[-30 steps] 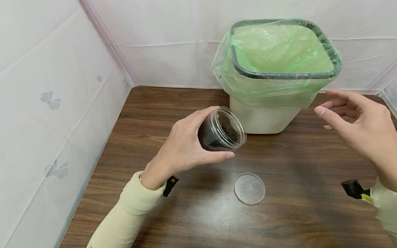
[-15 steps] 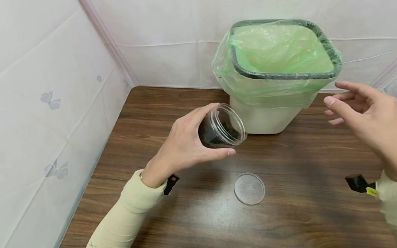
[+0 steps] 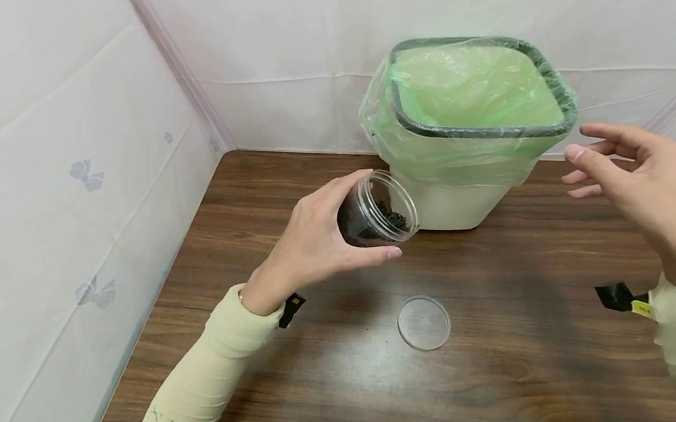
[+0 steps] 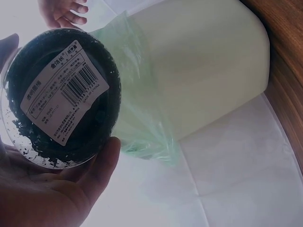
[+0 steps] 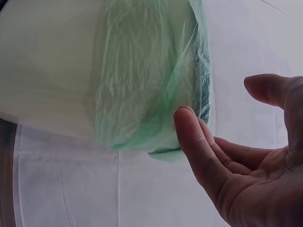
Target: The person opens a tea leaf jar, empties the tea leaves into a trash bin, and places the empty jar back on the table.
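My left hand (image 3: 316, 240) grips a clear plastic jar (image 3: 377, 210) around its side, tilted so its uncovered mouth points right. Dark, dry loose bits like tea leaves lie inside the jar. In the left wrist view the jar's base (image 4: 61, 99) faces the camera, with a white barcode label. My right hand (image 3: 653, 187) hovers at the right of the bin, fingers loosely bent and nothing between them. A round clear lid (image 3: 424, 323) lies flat on the table below the jar. Behind the jar stands a white bin (image 3: 453, 203) with a green bag (image 3: 479, 85) lining it.
The brown wood-grain table (image 3: 306, 384) is bounded by pale plastic sheeting (image 3: 266, 34) at the back and sides. A dark rim (image 3: 489, 132) holds the bag around the bin's mouth. Tiny specks lie on the table left of the lid.
My right hand has moved right and a little farther up, away from the bin's front. The jar in my left hand has risen slightly. The lid and bin stay in place.
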`<state>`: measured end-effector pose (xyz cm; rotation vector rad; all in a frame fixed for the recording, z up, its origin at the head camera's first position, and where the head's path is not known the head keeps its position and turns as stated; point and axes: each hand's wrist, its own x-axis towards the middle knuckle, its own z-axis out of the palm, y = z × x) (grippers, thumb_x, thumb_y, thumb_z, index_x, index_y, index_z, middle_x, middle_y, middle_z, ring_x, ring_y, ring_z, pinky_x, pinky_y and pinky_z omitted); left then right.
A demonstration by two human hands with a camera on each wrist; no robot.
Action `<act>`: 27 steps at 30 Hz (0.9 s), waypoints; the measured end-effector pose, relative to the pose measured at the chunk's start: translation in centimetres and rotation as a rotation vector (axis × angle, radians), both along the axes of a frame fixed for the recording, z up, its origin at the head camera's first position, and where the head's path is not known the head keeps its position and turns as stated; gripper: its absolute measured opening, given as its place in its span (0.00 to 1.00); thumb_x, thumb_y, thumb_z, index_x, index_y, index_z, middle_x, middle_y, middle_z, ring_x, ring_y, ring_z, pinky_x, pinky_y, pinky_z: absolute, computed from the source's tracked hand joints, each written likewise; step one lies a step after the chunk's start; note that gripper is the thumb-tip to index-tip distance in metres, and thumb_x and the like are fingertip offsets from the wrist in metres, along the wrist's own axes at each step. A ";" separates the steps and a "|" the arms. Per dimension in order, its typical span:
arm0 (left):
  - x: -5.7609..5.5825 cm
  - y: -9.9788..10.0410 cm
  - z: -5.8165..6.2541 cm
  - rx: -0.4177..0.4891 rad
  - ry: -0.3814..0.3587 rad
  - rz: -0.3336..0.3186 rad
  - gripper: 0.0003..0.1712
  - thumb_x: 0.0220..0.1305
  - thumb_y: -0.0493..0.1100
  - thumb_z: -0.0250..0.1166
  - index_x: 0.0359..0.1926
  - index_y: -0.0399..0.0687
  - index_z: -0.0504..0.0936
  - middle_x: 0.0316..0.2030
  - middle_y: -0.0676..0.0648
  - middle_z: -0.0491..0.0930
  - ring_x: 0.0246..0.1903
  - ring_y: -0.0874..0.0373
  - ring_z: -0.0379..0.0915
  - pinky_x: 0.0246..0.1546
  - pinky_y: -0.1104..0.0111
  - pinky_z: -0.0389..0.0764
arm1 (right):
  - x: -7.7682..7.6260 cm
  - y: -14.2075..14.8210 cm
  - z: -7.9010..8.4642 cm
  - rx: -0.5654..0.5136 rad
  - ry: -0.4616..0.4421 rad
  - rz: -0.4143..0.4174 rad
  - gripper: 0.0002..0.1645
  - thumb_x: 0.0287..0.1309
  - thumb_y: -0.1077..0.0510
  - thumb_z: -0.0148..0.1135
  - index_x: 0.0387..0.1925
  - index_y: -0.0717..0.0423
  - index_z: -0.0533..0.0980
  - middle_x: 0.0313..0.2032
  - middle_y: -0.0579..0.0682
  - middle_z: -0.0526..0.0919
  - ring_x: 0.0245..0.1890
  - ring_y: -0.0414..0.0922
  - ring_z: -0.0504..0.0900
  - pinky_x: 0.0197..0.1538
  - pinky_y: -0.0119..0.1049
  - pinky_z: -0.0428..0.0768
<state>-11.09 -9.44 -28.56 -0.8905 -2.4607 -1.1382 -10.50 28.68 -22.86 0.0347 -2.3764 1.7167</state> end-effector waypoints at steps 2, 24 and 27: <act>-0.1 0.1 0.1 0.009 0.004 0.000 0.55 0.40 0.67 0.80 0.69 0.53 0.71 0.59 0.56 0.77 0.55 0.66 0.73 0.56 0.66 0.74 | -0.3 0.1 0.0 0.037 -0.010 -0.009 0.31 0.62 0.62 0.69 0.66 0.61 0.73 0.38 0.46 0.84 0.27 0.39 0.88 0.29 0.32 0.83; -0.7 0.5 1.0 0.028 0.003 0.051 0.55 0.41 0.66 0.80 0.69 0.51 0.71 0.60 0.53 0.77 0.56 0.65 0.73 0.58 0.66 0.73 | -2.2 0.8 1.5 0.120 -0.065 -0.018 0.33 0.63 0.55 0.68 0.67 0.62 0.72 0.34 0.43 0.86 0.24 0.40 0.87 0.29 0.31 0.83; -0.7 0.5 1.0 0.021 -0.006 0.053 0.56 0.41 0.67 0.80 0.70 0.51 0.71 0.60 0.53 0.76 0.57 0.64 0.72 0.58 0.65 0.73 | -2.5 1.0 1.6 0.137 -0.073 -0.025 0.34 0.63 0.54 0.69 0.67 0.61 0.72 0.34 0.43 0.85 0.23 0.40 0.87 0.30 0.31 0.83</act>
